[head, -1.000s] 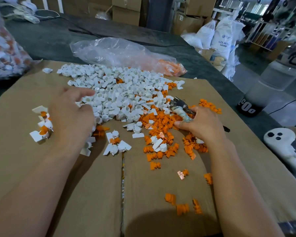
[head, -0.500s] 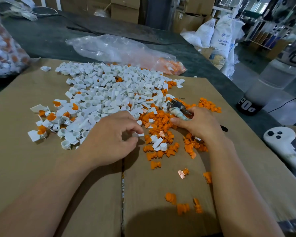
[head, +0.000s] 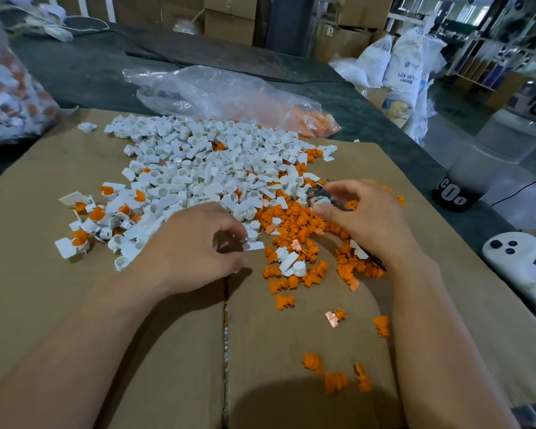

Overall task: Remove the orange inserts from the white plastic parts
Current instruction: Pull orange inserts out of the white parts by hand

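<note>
Over orange inserts (head: 294, 216), right hand (head: 369, 218) fingers (head: 342, 188) grip a tool (head: 317, 193).

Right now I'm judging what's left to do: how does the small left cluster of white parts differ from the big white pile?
The left cluster shows orange inserts seated in its cups; the big pile shows mostly empty white cups. The left cluster is small and thinly spread; the big pile is far larger and heaped. Both are the same white cup-and-tab parts on the cardboard.
</note>
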